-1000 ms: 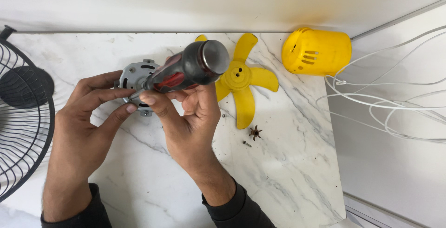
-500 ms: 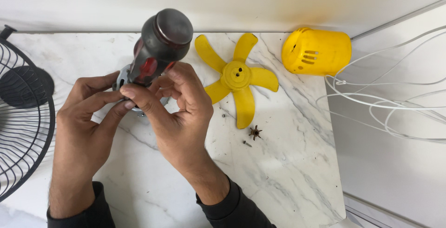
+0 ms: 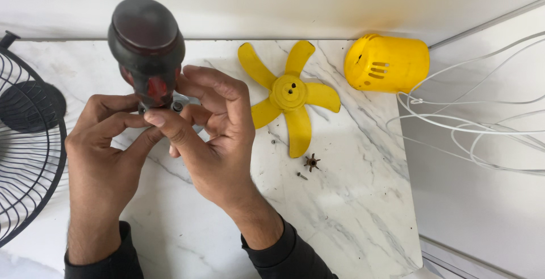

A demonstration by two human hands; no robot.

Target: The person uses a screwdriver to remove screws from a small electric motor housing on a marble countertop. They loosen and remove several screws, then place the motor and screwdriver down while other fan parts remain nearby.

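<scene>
Marble tabletop, both hands closed round a screwdriver [image 3: 147, 46] stood on a small motor [image 3: 180, 103].

Right hand [image 3: 213, 137] pinches the screwdriver's shaft between thumb and curled fingers; left hand [image 3: 105, 148] wraps the mostly hidden grey motor, fingers bent tight against it, near the tabletop's [image 3: 352, 216] back-left edge. Behind, a yellow blade [image 3: 289, 94] lies flat mid-tabletop, a yellow cap [image 3: 389, 63] on its side at the back-right corner. Just right of the hands sit a screw [image 3: 301, 175] and a star-shaped nut [image 3: 311, 162]. Black grille [image 3: 28, 142] overhangs the left edge; white wires [image 3: 482, 125] loop off the right.
</scene>
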